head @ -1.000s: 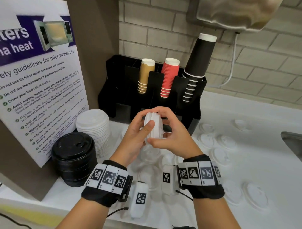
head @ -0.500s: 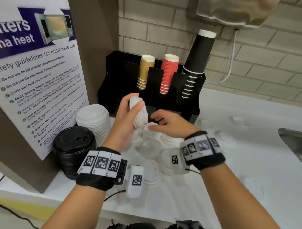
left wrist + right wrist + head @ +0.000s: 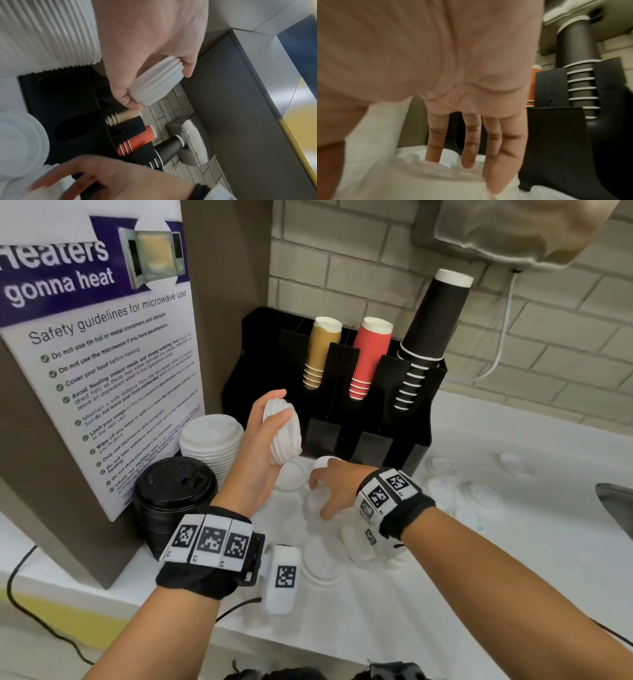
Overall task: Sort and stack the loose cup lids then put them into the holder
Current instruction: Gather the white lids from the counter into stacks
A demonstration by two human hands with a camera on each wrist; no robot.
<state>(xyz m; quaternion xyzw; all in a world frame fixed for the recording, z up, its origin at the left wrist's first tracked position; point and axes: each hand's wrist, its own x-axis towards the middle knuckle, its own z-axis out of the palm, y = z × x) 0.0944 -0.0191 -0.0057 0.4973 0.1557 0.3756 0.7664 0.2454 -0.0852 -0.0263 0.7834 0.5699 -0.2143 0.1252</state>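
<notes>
Fingers (image 3: 187,67) and thumb of the left hand (image 3: 255,453) curl round the rims of a small stack of white lids (image 3: 282,433), held on edge mid-frame, just before the black holder (image 3: 416,440). Right hand (image 3: 337,491) reaches down with fingers (image 3: 467,152) straight and apart, tips among loose lids (image 3: 479,494) on the white desk (image 3: 445,594); open desk lies lower right.

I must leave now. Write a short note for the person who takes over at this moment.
Left hand holds a small stack of white lids in front of the black holder.
Right hand is open, reaching down to the loose lids on the counter.
Done: a few lids stacked.
Left: gather the other loose lids and put the stacks into the holder.
</notes>
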